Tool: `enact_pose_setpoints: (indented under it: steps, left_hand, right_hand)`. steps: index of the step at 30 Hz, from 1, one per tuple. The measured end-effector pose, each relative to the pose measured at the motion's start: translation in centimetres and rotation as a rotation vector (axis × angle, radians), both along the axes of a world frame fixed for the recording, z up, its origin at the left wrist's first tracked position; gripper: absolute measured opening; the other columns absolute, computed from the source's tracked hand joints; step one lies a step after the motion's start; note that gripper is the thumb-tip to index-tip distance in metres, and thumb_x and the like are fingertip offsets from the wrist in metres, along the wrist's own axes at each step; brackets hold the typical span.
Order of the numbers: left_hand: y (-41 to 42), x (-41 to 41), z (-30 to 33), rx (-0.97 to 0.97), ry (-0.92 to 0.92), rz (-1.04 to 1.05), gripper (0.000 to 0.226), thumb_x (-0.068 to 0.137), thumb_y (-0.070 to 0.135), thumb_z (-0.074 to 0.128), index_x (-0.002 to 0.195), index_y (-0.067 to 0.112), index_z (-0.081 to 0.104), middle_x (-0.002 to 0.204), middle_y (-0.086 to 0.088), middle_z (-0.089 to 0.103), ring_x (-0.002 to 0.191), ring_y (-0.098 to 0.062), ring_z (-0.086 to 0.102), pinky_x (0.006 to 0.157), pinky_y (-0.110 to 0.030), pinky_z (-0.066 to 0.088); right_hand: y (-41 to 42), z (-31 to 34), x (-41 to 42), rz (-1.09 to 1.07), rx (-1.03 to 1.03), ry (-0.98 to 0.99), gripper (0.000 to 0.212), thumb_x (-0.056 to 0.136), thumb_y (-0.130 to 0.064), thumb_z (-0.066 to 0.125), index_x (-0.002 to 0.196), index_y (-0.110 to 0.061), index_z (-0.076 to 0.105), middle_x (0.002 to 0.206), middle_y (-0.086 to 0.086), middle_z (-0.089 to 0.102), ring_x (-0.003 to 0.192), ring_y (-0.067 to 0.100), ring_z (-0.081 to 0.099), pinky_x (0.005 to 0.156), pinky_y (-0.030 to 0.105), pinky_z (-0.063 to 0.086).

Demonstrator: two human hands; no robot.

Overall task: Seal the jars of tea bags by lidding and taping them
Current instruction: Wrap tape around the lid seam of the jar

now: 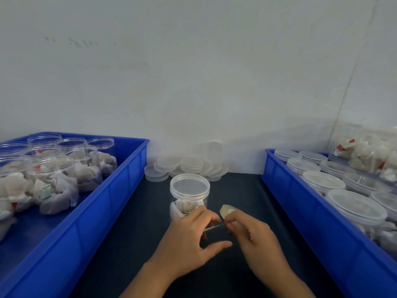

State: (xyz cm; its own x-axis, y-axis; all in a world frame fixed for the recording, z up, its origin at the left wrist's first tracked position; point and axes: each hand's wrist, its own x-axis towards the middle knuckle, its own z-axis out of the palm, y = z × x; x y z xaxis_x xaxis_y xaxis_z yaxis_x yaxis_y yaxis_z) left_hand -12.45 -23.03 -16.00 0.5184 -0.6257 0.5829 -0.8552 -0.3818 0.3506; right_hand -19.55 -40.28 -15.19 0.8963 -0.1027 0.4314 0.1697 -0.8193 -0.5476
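Note:
A clear plastic jar [190, 195] of tea bags stands on the dark table with a clear lid on top. Just in front of it, my right hand [255, 235] grips a roll of clear tape [227, 211]. My left hand [189, 239] pinches the free end of the tape strip [212, 227], which stretches between the two hands. Neither hand touches the jar's lid.
A blue tray [120, 190] on the left holds several open jars of tea bags. A blue tray [300, 207] on the right holds several lidded jars and loose tea bags. A pile of spare lids [189, 165] lies against the wall behind the jar.

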Motion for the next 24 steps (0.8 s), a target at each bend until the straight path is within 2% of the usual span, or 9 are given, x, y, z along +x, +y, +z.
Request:
enact_pose_setpoints:
  steps: [3, 5, 9, 11, 14, 17, 19, 21, 24]
  left_hand:
    - [-0.2, -0.1, 0.0, -0.076, 0.005, -0.003, 0.035, 0.088, 0.056, 0.049, 0.095, 0.025, 0.064, 0.094, 0.018, 0.062, 0.083, -0.001, 0.058, 0.084, -0.039, 0.051]
    - [-0.2, -0.2, 0.2, -0.143, -0.010, 0.002, 0.024, 0.090, 0.044, 0.052, 0.086, 0.024, 0.065, 0.086, 0.016, 0.062, 0.077, -0.003, 0.059, 0.078, -0.042, 0.052]
    - [0.2, -0.3, 1.2, -0.178, -0.094, 0.026, 0.021, 0.090, 0.034, 0.057, 0.076, 0.020, 0.064, 0.075, 0.013, 0.058, 0.064, -0.006, 0.053, 0.058, -0.036, 0.049]
    - [0.5, -0.2, 1.6, -0.137, -0.152, 0.022, 0.023, 0.091, 0.034, 0.057, 0.075, 0.020, 0.066, 0.072, 0.012, 0.061, 0.061, -0.005, 0.054, 0.053, -0.033, 0.048]
    - [0.9, 0.0, 2.0, -0.113, -0.165, 0.014, 0.024, 0.090, 0.035, 0.057, 0.074, 0.020, 0.068, 0.070, 0.012, 0.063, 0.061, -0.003, 0.055, 0.051, -0.029, 0.049]
    - [1.2, 0.2, 2.3, -0.110, -0.115, 0.018, 0.027, 0.089, 0.035, 0.053, 0.075, 0.021, 0.071, 0.069, 0.013, 0.066, 0.062, -0.001, 0.058, 0.054, -0.025, 0.051]
    - [1.4, 0.4, 2.5, -0.109, -0.048, 0.026, 0.027, 0.091, 0.032, 0.052, 0.081, 0.022, 0.075, 0.072, 0.014, 0.069, 0.066, 0.003, 0.060, 0.061, -0.021, 0.053]
    - [1.6, 0.7, 2.6, -0.118, 0.010, 0.035, 0.024, 0.092, 0.026, 0.054, 0.089, 0.022, 0.077, 0.075, 0.014, 0.071, 0.068, 0.005, 0.063, 0.067, -0.018, 0.053]
    - [1.9, 1.0, 2.7, -0.162, 0.009, 0.059, 0.021, 0.091, 0.014, 0.057, 0.096, 0.021, 0.076, 0.075, 0.013, 0.072, 0.067, 0.002, 0.066, 0.065, -0.015, 0.053]
  right_hand:
    - [0.7, 0.5, -0.1, 0.009, -0.142, -0.034, 0.018, 0.094, -0.028, 0.054, 0.086, -0.045, 0.055, 0.082, -0.026, 0.055, 0.091, -0.009, 0.052, 0.072, 0.010, 0.044]
    - [1.0, 0.6, -0.1, 0.002, -0.187, -0.031, 0.014, 0.095, -0.030, 0.053, 0.090, -0.043, 0.058, 0.084, -0.026, 0.055, 0.088, -0.008, 0.052, 0.071, 0.009, 0.043]
    - [1.0, 1.3, 0.0, -0.017, -0.202, 0.001, 0.008, 0.096, -0.037, 0.049, 0.092, -0.043, 0.053, 0.084, -0.021, 0.057, 0.084, -0.003, 0.054, 0.068, 0.019, 0.048]
    - [0.8, 1.6, 0.0, -0.012, -0.163, 0.129, 0.008, 0.098, -0.043, 0.043, 0.098, -0.045, 0.051, 0.086, -0.017, 0.060, 0.081, 0.001, 0.056, 0.070, 0.021, 0.050]
    - [0.4, 1.8, 0.1, -0.031, -0.192, 0.343, 0.019, 0.099, -0.054, 0.028, 0.107, -0.049, 0.045, 0.078, -0.015, 0.057, 0.077, 0.002, 0.057, 0.075, 0.027, 0.051]
    - [-0.2, 1.8, 0.1, -0.086, -0.218, 0.397, 0.026, 0.096, -0.062, 0.022, 0.106, -0.049, 0.042, 0.074, -0.012, 0.056, 0.074, 0.003, 0.057, 0.074, 0.030, 0.051]
    - [-0.3, 1.7, 0.2, -0.089, -0.091, 0.345, 0.021, 0.097, -0.057, 0.030, 0.096, -0.043, 0.046, 0.074, -0.005, 0.061, 0.064, 0.007, 0.060, 0.068, 0.031, 0.054]
    - [0.0, 1.6, 0.3, -0.065, 0.081, 0.291, 0.017, 0.099, -0.043, 0.040, 0.088, -0.038, 0.052, 0.077, -0.001, 0.064, 0.056, 0.009, 0.059, 0.063, 0.032, 0.054]
    - [0.5, 2.1, 0.6, -0.056, 0.162, 0.218, 0.023, 0.100, -0.030, 0.046, 0.079, -0.033, 0.055, 0.079, -0.005, 0.066, 0.059, 0.014, 0.054, 0.062, 0.035, 0.051]
